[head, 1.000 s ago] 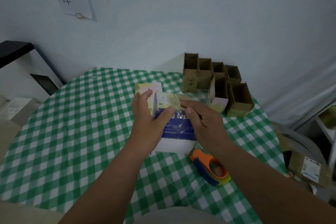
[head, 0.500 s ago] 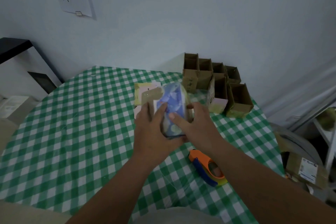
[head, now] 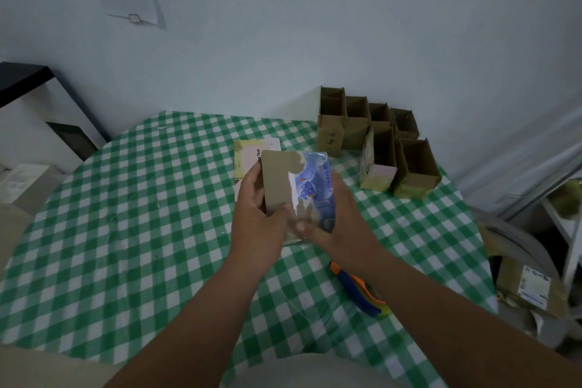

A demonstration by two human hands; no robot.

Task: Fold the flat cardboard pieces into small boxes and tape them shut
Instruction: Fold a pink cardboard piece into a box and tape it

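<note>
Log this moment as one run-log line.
left hand: grips box | right hand: grips box | tape dispenser: on table

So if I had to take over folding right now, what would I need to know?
Left hand and right hand both grip the half-made box with the blue print, held above the checked table.
Flat cardboard pieces lie just behind it.
Folded open boxes stand at the far right, by the wall.
The tape dispenser lies by the right forearm, untouched.
Left: finish folding this box, tape it shut, then do the flat pieces.
</note>
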